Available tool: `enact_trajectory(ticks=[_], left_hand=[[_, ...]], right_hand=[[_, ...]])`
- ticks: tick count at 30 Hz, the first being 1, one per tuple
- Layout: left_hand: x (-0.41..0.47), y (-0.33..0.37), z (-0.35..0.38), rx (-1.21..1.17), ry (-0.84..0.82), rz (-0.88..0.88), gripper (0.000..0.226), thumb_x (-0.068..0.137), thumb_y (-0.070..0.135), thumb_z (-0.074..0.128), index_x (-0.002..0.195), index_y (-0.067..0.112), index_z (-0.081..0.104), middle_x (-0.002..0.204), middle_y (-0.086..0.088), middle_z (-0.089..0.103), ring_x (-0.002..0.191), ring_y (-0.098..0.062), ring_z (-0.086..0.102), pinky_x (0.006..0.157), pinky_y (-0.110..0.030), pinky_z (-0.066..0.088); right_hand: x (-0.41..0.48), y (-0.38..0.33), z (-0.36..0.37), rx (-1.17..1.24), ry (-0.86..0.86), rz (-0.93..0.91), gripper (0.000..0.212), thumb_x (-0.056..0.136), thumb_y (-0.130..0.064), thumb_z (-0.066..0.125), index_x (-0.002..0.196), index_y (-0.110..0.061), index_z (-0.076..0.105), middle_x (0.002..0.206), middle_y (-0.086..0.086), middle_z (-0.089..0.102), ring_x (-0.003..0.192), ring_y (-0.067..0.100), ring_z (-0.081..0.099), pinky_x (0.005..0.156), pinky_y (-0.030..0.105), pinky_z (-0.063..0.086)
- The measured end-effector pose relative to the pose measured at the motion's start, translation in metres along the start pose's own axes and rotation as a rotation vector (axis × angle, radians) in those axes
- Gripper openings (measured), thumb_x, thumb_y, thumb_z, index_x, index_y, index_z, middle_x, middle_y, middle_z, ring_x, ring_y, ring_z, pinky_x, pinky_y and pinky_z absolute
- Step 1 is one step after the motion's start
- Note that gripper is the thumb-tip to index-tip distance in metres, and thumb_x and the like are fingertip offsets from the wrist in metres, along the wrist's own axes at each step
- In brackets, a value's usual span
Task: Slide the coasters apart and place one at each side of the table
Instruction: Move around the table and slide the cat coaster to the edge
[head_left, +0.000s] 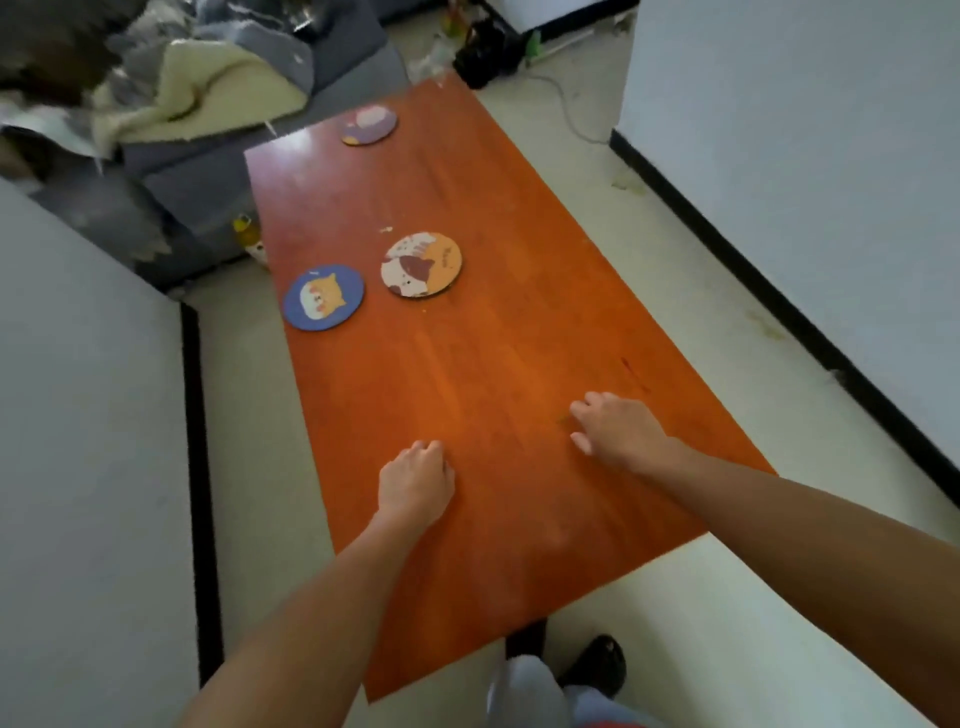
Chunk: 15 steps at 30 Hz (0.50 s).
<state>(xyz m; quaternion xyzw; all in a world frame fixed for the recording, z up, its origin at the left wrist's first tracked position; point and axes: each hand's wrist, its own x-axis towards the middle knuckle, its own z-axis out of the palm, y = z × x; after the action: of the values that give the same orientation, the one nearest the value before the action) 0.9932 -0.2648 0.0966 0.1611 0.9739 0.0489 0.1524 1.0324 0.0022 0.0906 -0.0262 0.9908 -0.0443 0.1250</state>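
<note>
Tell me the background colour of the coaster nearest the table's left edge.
Blue, with an orange and white cartoon cat on it; the coaster shows clearly in the head view.

grey sofa (218, 182) with cream blanket (208, 88), white wall (805, 156), black skirting (779, 291), pale floor (701, 623), black shoe (597, 665)

No legible text; orange coaster (421, 265) bears faint marks, unreadable

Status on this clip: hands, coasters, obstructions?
Left hand, right hand empty, resting on table. Three coasters apart: blue, orange, purple. Nothing in the way.
</note>
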Motion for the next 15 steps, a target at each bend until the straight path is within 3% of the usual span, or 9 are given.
enact_trajectory(ticks=[4, 8, 15], left_hand=[[0.003, -0.014, 0.009, -0.042, 0.03, -0.098, 0.014, 0.095, 0.027, 0.045, 0.087, 0.017, 0.051, 0.089, -0.001, 0.056, 0.076, -0.018, 0.055, 0.067, -0.031, 0.048], [0.026, -0.022, 0.016, -0.056, 0.042, -0.132, 0.019, 0.095, 0.027, 0.045, 0.098, 0.013, 0.057, 0.096, -0.004, 0.059, 0.083, -0.021, 0.057, 0.072, -0.034, 0.051], [0.116, -0.033, 0.02, -0.111, 0.135, -0.189, 0.039, 0.096, 0.032, 0.044, 0.13, 0.014, 0.048, 0.134, -0.012, 0.049, 0.119, -0.027, 0.048, 0.095, -0.038, 0.042]], right_hand=[[0.032, -0.009, -0.013, -0.06, -0.011, -0.08, 0.029, 0.093, -0.039, 0.052, 0.112, -0.019, 0.054, 0.101, 0.004, 0.059, 0.092, 0.022, 0.059, 0.072, 0.035, 0.052], [0.068, -0.017, -0.027, -0.096, -0.015, -0.116, 0.027, 0.093, -0.038, 0.052, 0.111, -0.019, 0.055, 0.1, 0.004, 0.059, 0.091, 0.021, 0.059, 0.071, 0.034, 0.052], [0.145, -0.013, -0.048, -0.158, 0.014, -0.154, 0.026, 0.091, -0.041, 0.057, 0.108, -0.022, 0.057, 0.091, -0.001, 0.059, 0.078, 0.014, 0.057, 0.062, 0.028, 0.053]])
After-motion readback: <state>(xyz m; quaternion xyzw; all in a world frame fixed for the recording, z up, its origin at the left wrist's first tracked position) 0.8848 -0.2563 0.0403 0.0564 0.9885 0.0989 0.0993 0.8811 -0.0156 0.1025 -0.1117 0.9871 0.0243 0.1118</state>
